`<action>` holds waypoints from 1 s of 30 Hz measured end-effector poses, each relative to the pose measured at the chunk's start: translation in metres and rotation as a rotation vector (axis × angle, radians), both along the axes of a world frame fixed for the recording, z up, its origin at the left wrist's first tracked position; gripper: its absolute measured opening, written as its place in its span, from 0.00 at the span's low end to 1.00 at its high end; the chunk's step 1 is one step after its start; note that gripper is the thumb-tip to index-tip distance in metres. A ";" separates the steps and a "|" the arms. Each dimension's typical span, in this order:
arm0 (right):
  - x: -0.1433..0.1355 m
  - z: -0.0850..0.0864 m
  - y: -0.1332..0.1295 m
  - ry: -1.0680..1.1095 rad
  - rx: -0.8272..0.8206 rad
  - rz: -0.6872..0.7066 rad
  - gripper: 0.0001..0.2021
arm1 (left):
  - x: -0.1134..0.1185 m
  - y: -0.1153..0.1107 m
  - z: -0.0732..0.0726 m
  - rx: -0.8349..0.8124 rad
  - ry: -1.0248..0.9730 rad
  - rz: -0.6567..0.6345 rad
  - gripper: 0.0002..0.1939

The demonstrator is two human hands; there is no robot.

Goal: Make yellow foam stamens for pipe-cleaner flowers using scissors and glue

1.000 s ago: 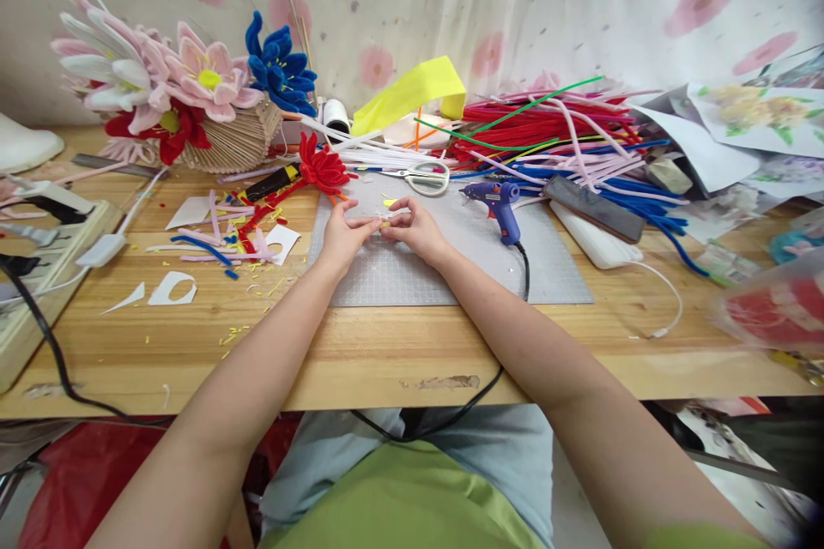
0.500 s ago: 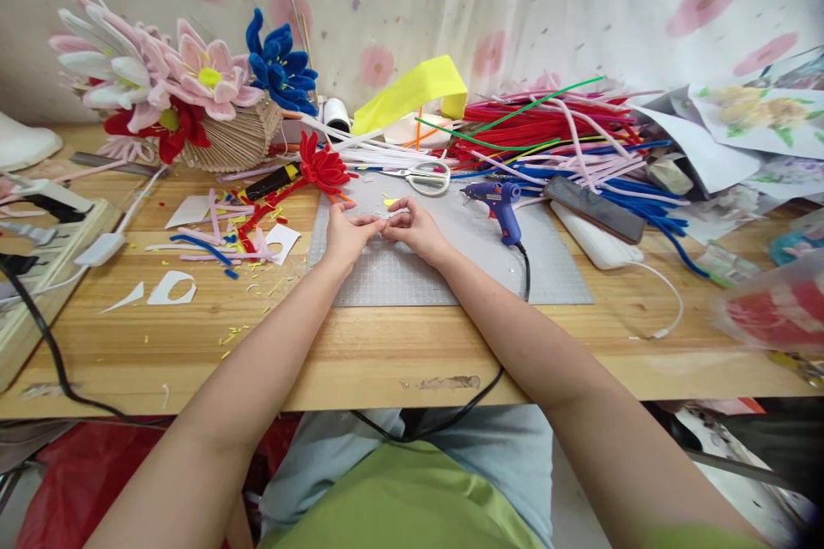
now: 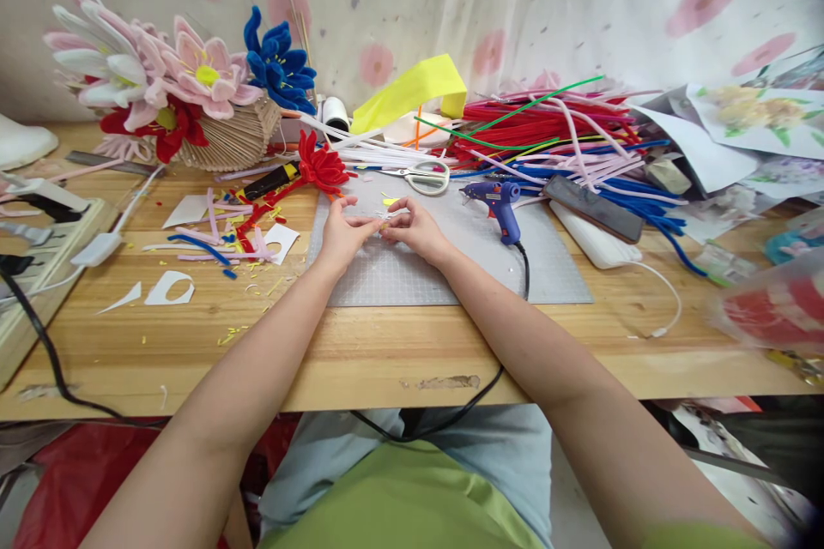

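Observation:
My left hand (image 3: 344, 233) and my right hand (image 3: 415, 230) meet above the grey cutting mat (image 3: 418, 287), thumbs and fingertips pinched together. Whatever sits between them is too small to make out. A small yellow piece (image 3: 390, 201) lies on the mat just beyond the fingertips. Behind my left hand is a red pipe-cleaner flower (image 3: 322, 165), beside a black and yellow utility knife (image 3: 270, 181). Scissors with pale handles (image 3: 428, 177) rest at the mat's back edge. To the right of my right hand lies a blue hot glue gun (image 3: 499, 204), its black cord running off the table front.
Pipe-cleaner flowers (image 3: 206, 77) stand at back left, near a power strip (image 3: 57, 274). Pipe-cleaner offcuts (image 3: 212, 249) and paper scraps (image 3: 170, 288) litter the left. Bundles of red pipe cleaners (image 3: 547, 129) lie at the back. A dark phone (image 3: 592, 208) rests on the right.
Both hands stay nearly in place, fingertips still together. The view has shifted very slightly; nothing else has visibly moved.

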State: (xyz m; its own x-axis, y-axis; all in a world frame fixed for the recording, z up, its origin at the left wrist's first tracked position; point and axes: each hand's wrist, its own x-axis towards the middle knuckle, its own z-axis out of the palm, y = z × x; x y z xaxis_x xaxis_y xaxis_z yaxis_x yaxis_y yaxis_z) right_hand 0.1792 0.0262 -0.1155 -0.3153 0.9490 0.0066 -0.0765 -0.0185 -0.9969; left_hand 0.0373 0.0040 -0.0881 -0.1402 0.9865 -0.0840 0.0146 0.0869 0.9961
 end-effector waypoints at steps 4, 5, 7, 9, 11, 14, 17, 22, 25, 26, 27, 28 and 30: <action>0.000 0.001 -0.001 -0.004 -0.003 0.008 0.24 | 0.000 0.002 -0.002 0.016 0.008 0.006 0.32; 0.000 0.001 -0.001 -0.005 0.002 0.009 0.24 | 0.000 0.002 -0.003 0.026 0.009 0.010 0.32; 0.000 0.001 -0.002 -0.004 0.017 0.001 0.23 | 0.000 0.003 -0.005 0.038 0.012 0.015 0.31; -0.001 0.001 -0.002 -0.001 0.031 -0.014 0.23 | 0.000 0.004 -0.007 0.040 0.020 0.020 0.30; -0.001 0.001 -0.002 0.000 0.040 -0.022 0.21 | 0.000 0.005 -0.009 0.048 0.022 0.031 0.30; -0.001 0.000 -0.002 0.010 0.046 -0.028 0.20 | -0.001 0.006 -0.012 0.061 0.021 0.050 0.29; -0.001 0.001 -0.002 0.010 0.062 -0.048 0.20 | -0.001 0.007 -0.015 0.058 0.039 0.063 0.29; -0.001 0.001 -0.003 -0.035 0.125 -0.094 0.19 | -0.001 0.008 -0.019 0.077 0.099 0.077 0.31; -0.001 0.001 -0.003 -0.072 0.150 -0.119 0.18 | -0.002 0.009 -0.020 0.081 0.122 0.077 0.32; -0.001 0.000 -0.003 -0.076 0.152 -0.123 0.18 | -0.002 0.009 -0.020 0.081 0.126 0.078 0.32; -0.001 0.000 -0.003 -0.074 0.149 -0.122 0.19 | -0.003 0.010 -0.020 0.081 0.129 0.080 0.32; -0.001 0.000 -0.003 -0.066 0.143 -0.117 0.19 | -0.003 0.010 -0.019 0.082 0.132 0.083 0.32; -0.001 0.000 -0.002 -0.042 0.123 -0.099 0.20 | -0.003 0.009 -0.019 0.082 0.133 0.085 0.32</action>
State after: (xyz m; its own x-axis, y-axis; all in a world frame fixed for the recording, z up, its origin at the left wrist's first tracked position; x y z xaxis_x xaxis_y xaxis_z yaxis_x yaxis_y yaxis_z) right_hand 0.1778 0.0240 -0.1156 -0.2230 0.9682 0.1132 -0.0300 0.1092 -0.9936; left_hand 0.0346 0.0132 -0.1070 -0.2280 0.9734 0.0214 0.1429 0.0117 0.9897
